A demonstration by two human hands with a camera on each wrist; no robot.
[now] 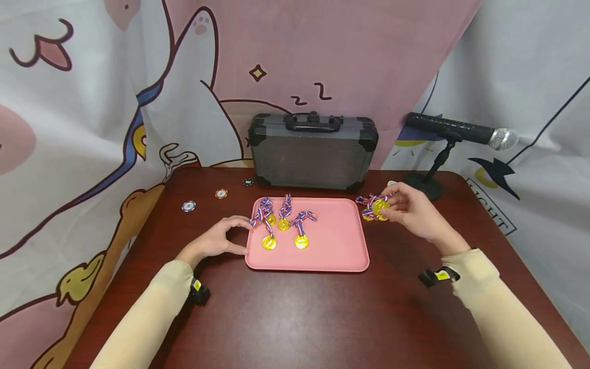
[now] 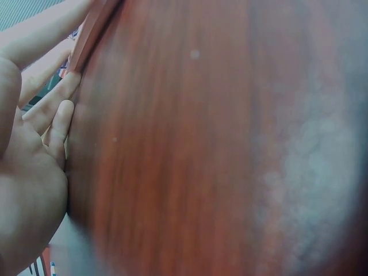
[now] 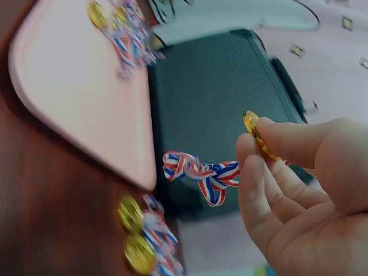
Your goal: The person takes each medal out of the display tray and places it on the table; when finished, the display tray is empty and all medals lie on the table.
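Note:
My right hand (image 1: pixel 413 214) pinches a gold medal (image 3: pixel 253 127) between thumb and fingers, above the table just right of the pink tray (image 1: pixel 336 233). Its knotted red, white and blue ribbon (image 3: pixel 214 179) dangles free in the right wrist view. Beneath that hand, more medals (image 3: pixel 140 254) with bunched ribbons lie on the table beside the tray. On the tray's left half rest several gold medals (image 1: pixel 301 242) with striped ribbons. At the tray's left edge my left hand (image 1: pixel 215 238) touches the rim, thumb and fingers spread apart; it holds no medal.
A dark grey case (image 1: pixel 313 156) stands upright behind the tray. A microphone (image 1: pixel 454 128) on a black stand (image 1: pixel 435 166) is at the back right. Poker chips (image 1: pixel 221 193) lie at the back left. Printed cloth (image 1: pixel 359 56) hangs around the brown table (image 1: pixel 295 318).

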